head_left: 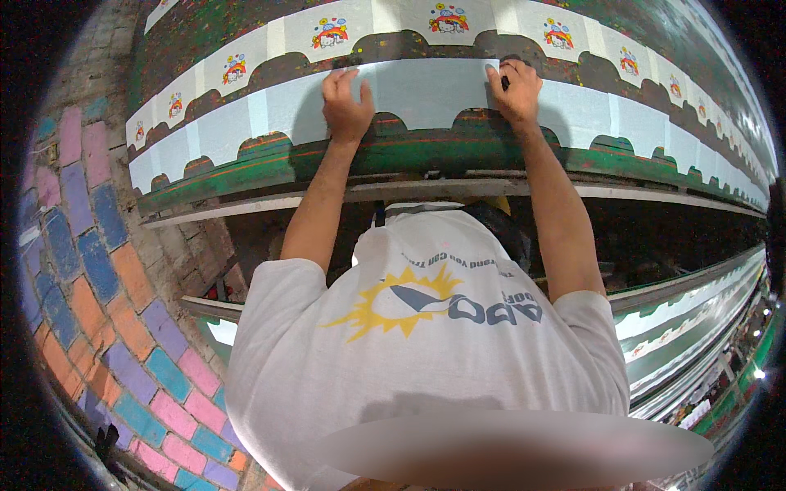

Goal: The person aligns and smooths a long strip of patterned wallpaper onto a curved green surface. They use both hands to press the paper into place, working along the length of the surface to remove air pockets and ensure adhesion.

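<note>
A blank pale cut piece of cloth (pixel 430 92) lies flat on the long green-sided table, in a row with others like it. At its upper left corner my left hand (pixel 347 105) rests, fingers bent and thumb held apart, with nothing seen in it. My right hand (pixel 517 92) is at the upper right corner, its fingers curled round a small black thing (pixel 505 82) whose kind I cannot make out. Beyond both hands runs a second row of white cloth pieces (pixel 393 18), printed with a colourful cartoon and rainbow picture (pixel 329 33).
The table's green near edge (pixel 426 151) has a pale rail (pixel 393 192) along it, close to my body. Another table with cloth pieces (pixel 655 327) stands behind at the lower right. Coloured paving bricks (pixel 131 344) cover the floor to the left.
</note>
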